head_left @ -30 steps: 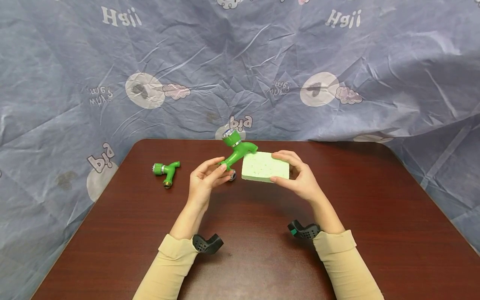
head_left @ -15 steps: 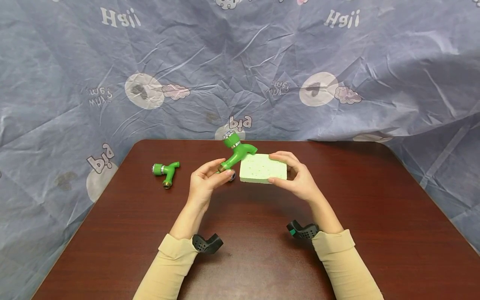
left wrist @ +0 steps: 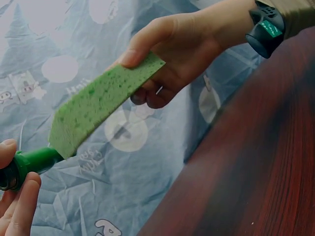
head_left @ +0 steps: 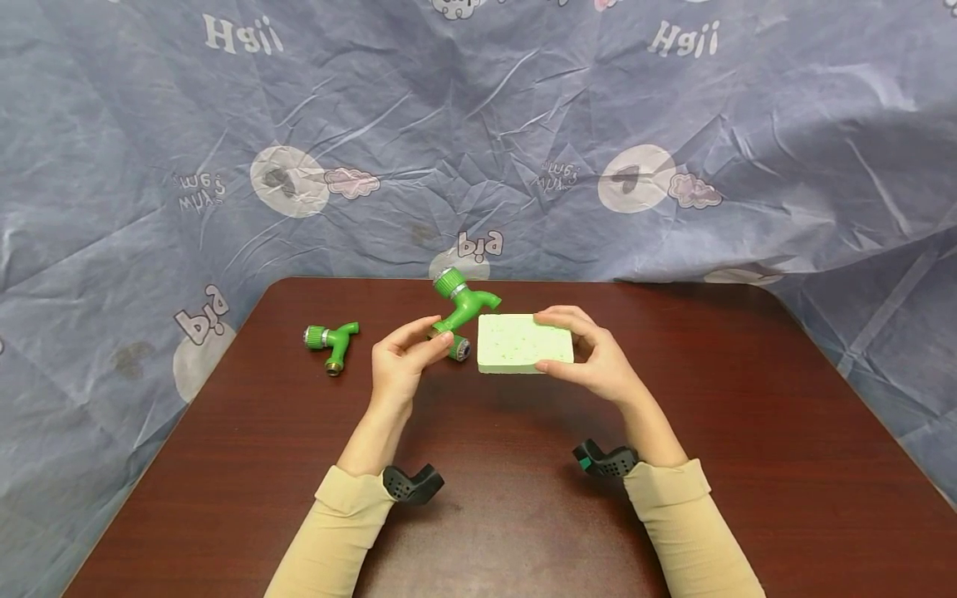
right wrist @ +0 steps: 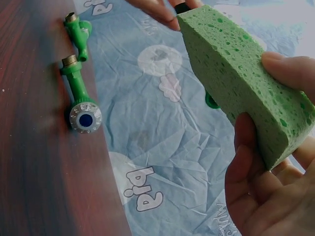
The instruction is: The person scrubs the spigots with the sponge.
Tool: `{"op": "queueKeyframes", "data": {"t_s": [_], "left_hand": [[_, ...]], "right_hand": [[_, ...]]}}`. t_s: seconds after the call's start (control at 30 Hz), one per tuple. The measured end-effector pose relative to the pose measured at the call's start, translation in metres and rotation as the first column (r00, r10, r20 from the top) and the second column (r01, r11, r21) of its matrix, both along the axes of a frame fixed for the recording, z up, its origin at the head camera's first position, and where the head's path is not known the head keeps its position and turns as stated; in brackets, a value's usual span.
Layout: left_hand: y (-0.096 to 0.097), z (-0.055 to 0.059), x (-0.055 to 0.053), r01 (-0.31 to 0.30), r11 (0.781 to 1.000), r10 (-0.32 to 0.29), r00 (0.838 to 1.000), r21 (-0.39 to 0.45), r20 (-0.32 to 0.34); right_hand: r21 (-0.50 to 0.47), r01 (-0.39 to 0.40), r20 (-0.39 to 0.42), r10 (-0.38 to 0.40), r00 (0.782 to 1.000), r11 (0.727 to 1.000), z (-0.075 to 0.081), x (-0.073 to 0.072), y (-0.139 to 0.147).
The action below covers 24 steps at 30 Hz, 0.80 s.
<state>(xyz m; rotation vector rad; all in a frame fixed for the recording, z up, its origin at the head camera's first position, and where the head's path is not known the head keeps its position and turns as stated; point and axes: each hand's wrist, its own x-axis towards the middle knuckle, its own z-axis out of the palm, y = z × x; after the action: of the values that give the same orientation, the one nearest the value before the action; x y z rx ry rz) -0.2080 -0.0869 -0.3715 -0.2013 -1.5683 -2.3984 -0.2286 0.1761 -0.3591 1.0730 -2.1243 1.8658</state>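
Between thumb and fingers, my left hand (head_left: 398, 364) pinches a green tap (head_left: 467, 307) by its inlet end, the ribbed knob up and the spout toward the right. My right hand (head_left: 602, 359) grips a pale green sponge (head_left: 516, 342) at its right end, thumb below and fingers above in the head view. The spout ends just up and left of the sponge's top corner there. In the left wrist view the held tap (left wrist: 39, 160) overlaps the sponge's far end (left wrist: 66, 132). Pores show on the sponge (right wrist: 231, 54) in the right wrist view, which mostly hides the held tap.
Another green tap (head_left: 336, 342) with a brass threaded end lies on the brown table (head_left: 508, 498) at left. A further tap (head_left: 459, 350) lies behind my left hand, only its knob showing; both lying taps appear in the right wrist view. A printed blue cloth (head_left: 478, 133) hangs behind the table.
The held tap has shifted left and slightly down, off the sponge's top edge it overlapped earlier. The sponge has dropped a little, and more of the tap behind my left hand shows.
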Motion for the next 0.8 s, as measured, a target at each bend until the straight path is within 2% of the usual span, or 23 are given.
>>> {"op": "queueKeyframes", "data": {"t_s": [0.23,0.37,0.5,0.63,0.8], "left_hand": [[0.002,-0.001,-0.001,0.043,0.998,-0.046,0.997,0.052,0.066],[0.003,-0.001,-0.001,0.046,0.996,-0.052,0.995,0.071,0.081],[0.007,-0.002,0.001,0.078,0.995,-0.084,0.993,0.065,0.085],[0.012,-0.002,0.003,0.115,0.993,-0.118,0.989,0.037,0.088],[0.015,-0.004,0.004,0.143,0.989,-0.145,0.986,0.036,0.086]], "right_hand": [[-0.051,-0.034,-0.023,0.032,0.999,0.998,0.004,0.002,0.0],[-0.097,-0.055,-0.046,0.051,0.998,0.994,0.007,0.004,-0.003],[-0.131,-0.065,-0.065,0.057,0.996,0.989,0.008,0.005,-0.007],[-0.118,-0.028,-0.062,0.021,0.998,0.993,0.007,0.007,-0.012],[-0.057,0.038,-0.043,-0.041,0.998,0.998,0.007,0.01,-0.019]]}}
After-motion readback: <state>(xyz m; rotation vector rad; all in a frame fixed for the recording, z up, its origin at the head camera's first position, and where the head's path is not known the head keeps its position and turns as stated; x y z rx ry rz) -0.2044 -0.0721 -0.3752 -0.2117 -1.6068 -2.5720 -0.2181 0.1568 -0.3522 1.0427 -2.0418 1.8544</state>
